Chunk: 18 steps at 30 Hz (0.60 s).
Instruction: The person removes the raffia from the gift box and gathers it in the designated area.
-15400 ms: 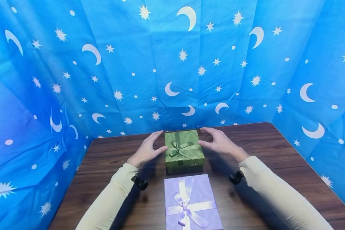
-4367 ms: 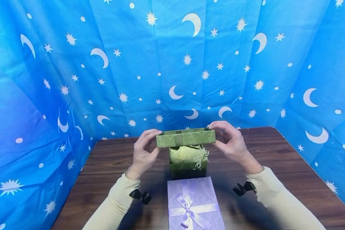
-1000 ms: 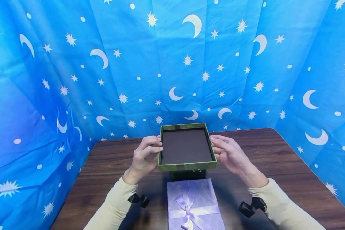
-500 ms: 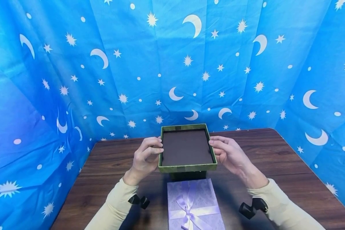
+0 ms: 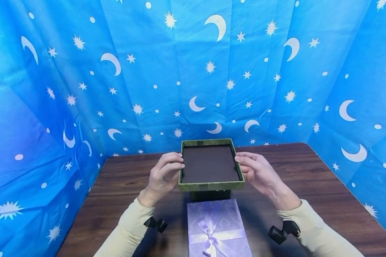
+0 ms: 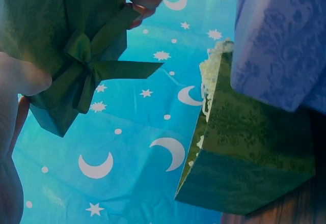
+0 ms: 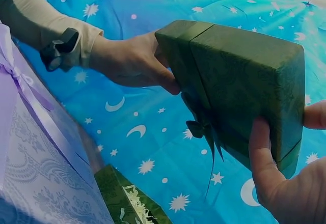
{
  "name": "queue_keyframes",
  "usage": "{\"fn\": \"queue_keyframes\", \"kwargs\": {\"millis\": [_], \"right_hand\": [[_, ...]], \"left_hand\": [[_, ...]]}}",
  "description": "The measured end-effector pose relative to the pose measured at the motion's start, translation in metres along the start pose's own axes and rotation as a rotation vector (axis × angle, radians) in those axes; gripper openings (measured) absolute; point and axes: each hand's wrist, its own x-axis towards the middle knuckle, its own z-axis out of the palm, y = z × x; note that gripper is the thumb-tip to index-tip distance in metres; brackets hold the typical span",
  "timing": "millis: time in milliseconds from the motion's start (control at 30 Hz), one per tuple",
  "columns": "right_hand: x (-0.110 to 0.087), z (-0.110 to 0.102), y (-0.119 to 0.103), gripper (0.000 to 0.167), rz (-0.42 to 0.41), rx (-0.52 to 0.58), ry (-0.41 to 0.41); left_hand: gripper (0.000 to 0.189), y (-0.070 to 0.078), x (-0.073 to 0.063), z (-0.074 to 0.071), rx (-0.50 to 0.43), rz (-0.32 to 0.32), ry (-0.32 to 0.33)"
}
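Grn lid w/ dk brn inside, lilac floral box, blue moon-&-star cloth.

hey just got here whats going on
A person's left hand and right hand hold the green lid between them, its dark inside facing up, above the open green box. Pale shredded filler shows at the box's rim. The lilac box with its ribbon bow sits on the table, nearer the person.

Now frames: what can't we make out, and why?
Head: inside of green box, hidden by green lid.
Head: near edge of purple box, cut by frame bottom.
Left wrist: part of left hand, cut by left edge.
Right wrist: whether anything lies beneath shredded filler; the filler blocks it.
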Motion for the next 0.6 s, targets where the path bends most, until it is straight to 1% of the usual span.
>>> {"fn": "queue_keyframes", "kwargs": {"millis": [133,267,367,467,533,600], "right_hand": [[-0.001,-0.002,0.000,0.020,0.000,0.007,0.001],[-0.001,-0.003,0.000,0.021,-0.006,0.009,-0.005],[-0.002,-0.004,-0.001,0.021,-0.014,0.010,-0.010],[-0.002,-0.005,-0.001,0.020,-0.022,0.012,-0.013],[-0.002,-0.006,-0.002,0.020,-0.024,0.012,-0.014],[-0.002,-0.006,-0.002,0.020,-0.024,0.009,-0.015]], "left_hand": [[0.016,0.001,-0.001,0.001,0.012,-0.007,-0.011],[0.024,0.004,-0.005,0.001,0.013,-0.075,-0.018],[0.033,0.006,-0.009,0.001,-0.009,-0.160,-0.026],[0.040,0.009,-0.011,0.000,-0.070,-0.254,-0.026],[0.042,0.011,-0.012,0.001,-0.135,-0.337,-0.017],[0.044,0.014,-0.012,0.001,-0.198,-0.442,-0.008]]}}
